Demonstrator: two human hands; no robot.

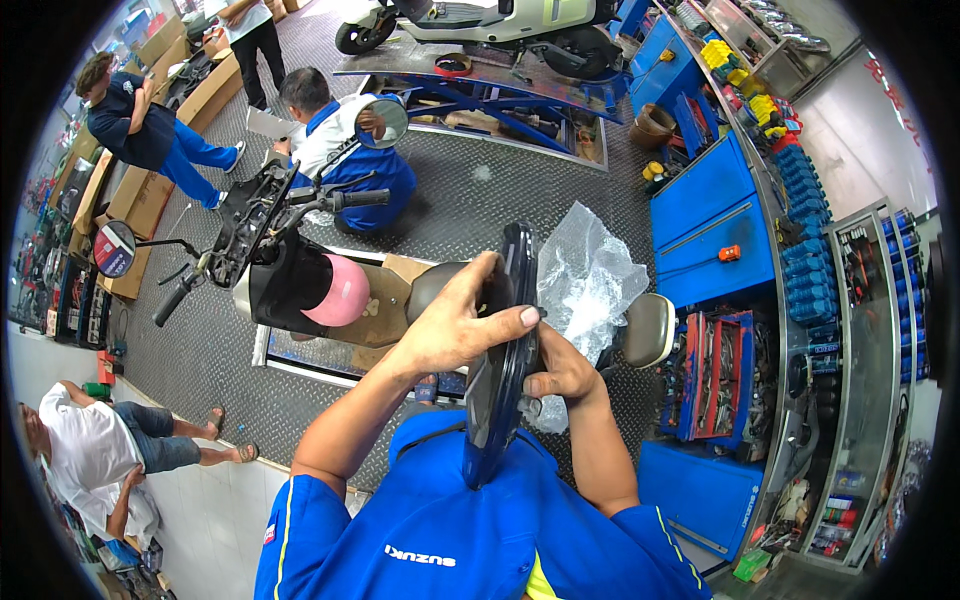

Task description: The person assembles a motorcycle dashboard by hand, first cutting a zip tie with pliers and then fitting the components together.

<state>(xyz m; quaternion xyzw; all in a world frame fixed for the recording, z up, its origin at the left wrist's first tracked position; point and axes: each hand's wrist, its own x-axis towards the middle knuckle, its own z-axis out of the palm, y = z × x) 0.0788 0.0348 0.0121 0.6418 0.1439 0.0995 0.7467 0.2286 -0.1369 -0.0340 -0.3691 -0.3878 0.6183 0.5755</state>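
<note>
Close in front of my chest I hold a long, glossy black plastic panel (487, 420) on edge, its long side running away from me. My left hand (452, 322) grips the panel from the left, with the thumb laid across its upper edge. On the opposite face, my right hand (564, 368) has its fingers bent against the panel; some fingertips are hidden behind it. Past my hands stands a scooter with its handlebar (335, 198) and front wiring uncovered. A pink rounded helmet-like piece (340, 290) sits on it, in front of the dark seat (432, 285).
Crumpled clear plastic wrap (590, 268) lies right of the panel, near a round-cornered mirror-like part (648, 330). Blue cabinets (705, 225) and a red tool rack (715, 375) line the right. A co-worker (340, 165) crouches beyond the handlebar; several people stand around. Another scooter rests on a lift (480, 75).
</note>
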